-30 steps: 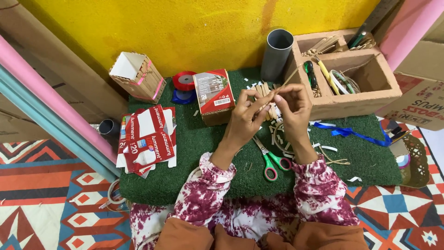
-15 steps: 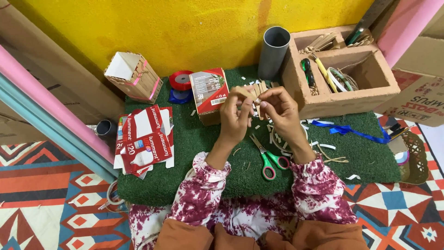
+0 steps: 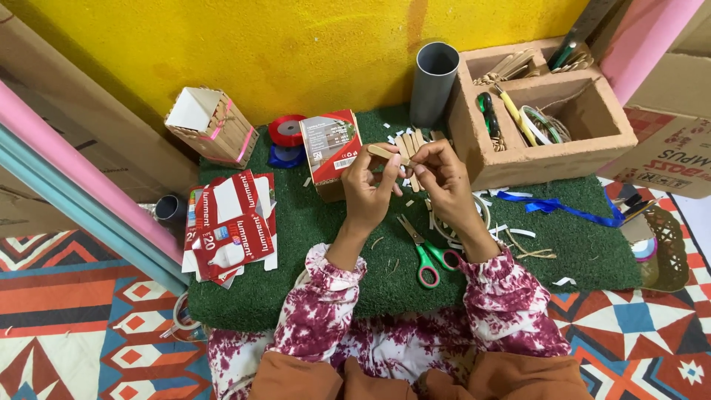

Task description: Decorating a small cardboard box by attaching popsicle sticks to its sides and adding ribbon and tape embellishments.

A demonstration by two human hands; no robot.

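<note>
Wooden stick (image 3: 388,152) pinched between left hand (image 3: 368,191) and right hand (image 3: 446,184).

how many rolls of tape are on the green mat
2: a red tape roll by the yellow wall, and a blue tape roll partly under it, both left of the small red box. Others may be hidden.

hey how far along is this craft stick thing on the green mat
Done: a small stick house stands at the back left, and red cartons lie cut open. In hand: the left hand and right hand hold one wooden stick between them. Left: loose sticks lie behind the hands, and the green-handled scissors lie idle.
</note>
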